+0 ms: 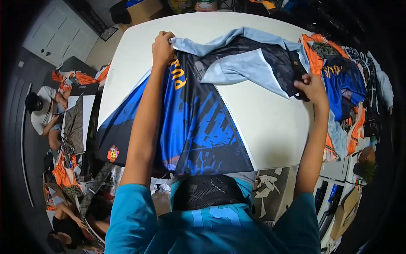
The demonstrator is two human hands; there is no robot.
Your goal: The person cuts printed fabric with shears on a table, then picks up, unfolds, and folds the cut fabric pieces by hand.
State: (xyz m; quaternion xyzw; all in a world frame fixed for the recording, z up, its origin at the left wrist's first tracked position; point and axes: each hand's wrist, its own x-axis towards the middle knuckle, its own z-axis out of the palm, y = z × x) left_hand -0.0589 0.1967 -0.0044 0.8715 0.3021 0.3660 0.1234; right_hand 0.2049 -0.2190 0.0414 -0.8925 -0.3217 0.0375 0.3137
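Note:
A blue and black garment point(203, 122) with yellow letters and a small red and yellow emblem lies across the white table point(279, 139), its near edge at the table's front. Its upper part runs right as a dark piece, with light blue-grey underside cloth point(241, 67) turned up. My left hand point(163, 47) is closed on the garment's upper left corner, by the letters. At the right, my right hand point(311, 88) is closed around something black, perhaps a tool handle, beside the dark cloth's end; the fingers partly hide it.
Orange, blue and camouflage garments point(342, 84) are heaped at the table's right edge. Two other people are at the left, one seated by a board point(86, 122) with camouflage cloth, one lower down. An open cardboard box point(347, 213) stands at the lower right.

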